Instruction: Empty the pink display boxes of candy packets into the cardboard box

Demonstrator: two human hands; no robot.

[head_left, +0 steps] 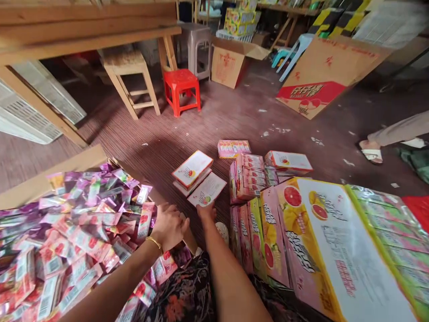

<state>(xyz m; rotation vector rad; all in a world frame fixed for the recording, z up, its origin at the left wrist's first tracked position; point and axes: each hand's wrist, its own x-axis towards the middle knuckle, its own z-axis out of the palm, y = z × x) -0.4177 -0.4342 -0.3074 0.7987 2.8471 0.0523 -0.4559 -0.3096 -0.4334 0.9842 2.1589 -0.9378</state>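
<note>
My right hand (207,212) grips the near edge of a thin white printed box (208,189) lying on the floor. Just behind it is a small stack topped by an orange-edged white box (193,169). My left hand (170,226) has its fingers curled in at the inner side of a large open carton; whatever they hold is hidden. Many purple, pink and red candy packets (90,223) heap up in that carton. One pink packet (145,219) stands close beside my left wrist.
On my right, a case of printed boxes (335,241) stands near stacked pink packs (251,179). Farther off are a red stool (182,85), a wooden stool (129,67), an open carton (228,65) and a tilted carton (321,80). Another person's foot (371,150) is at right.
</note>
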